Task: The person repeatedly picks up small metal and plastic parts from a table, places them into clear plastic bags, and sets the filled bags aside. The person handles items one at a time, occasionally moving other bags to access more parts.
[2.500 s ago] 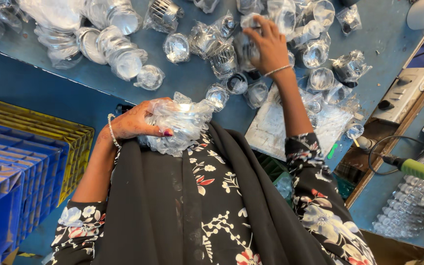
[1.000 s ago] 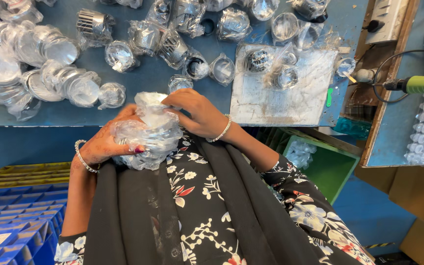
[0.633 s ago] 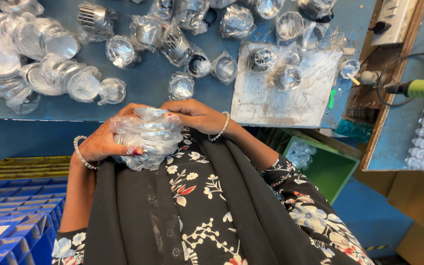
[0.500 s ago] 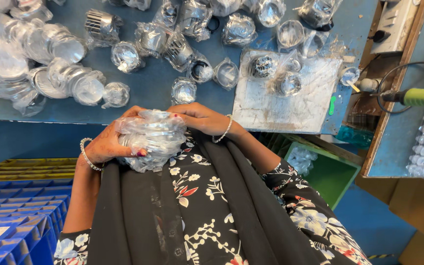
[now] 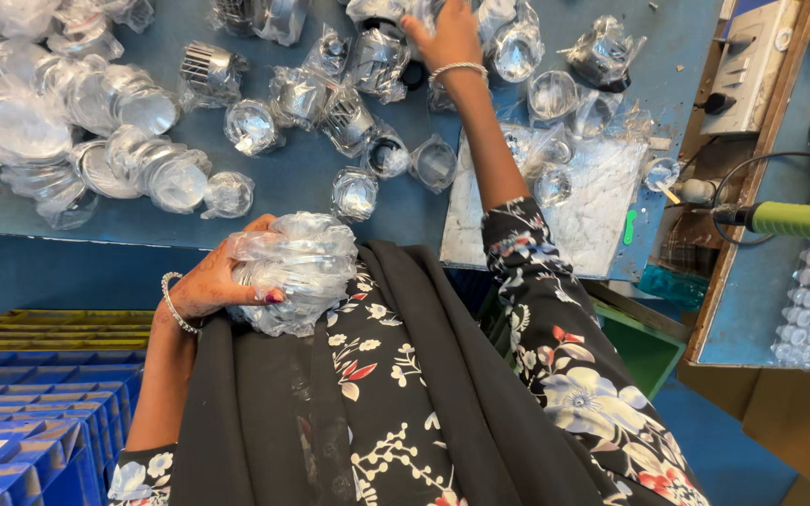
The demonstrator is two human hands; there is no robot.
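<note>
My left hand (image 5: pixel 210 281) grips a clear plastic bag (image 5: pixel 294 272) stuffed with shiny round metal parts, held against my lap at the near edge of the blue table (image 5: pixel 292 183). My right hand (image 5: pixel 442 37) is stretched out to the far side of the table, its fingers among bagged metal parts (image 5: pixel 381 56) there. Whether it has closed on one I cannot tell.
Several round metal parts in clear bags (image 5: pixel 253 126) lie scattered over the table, with a pile of larger ones (image 5: pixel 58 122) at the left. A white sheet (image 5: pixel 573 201) lies at the right. Blue and yellow crates (image 5: pixel 21 412) stand lower left. A green-handled tool (image 5: pixel 794 222) is at the right.
My right hand has left the bag in my lap and reached out to the far side of the table. My left hand still holds the bag.
</note>
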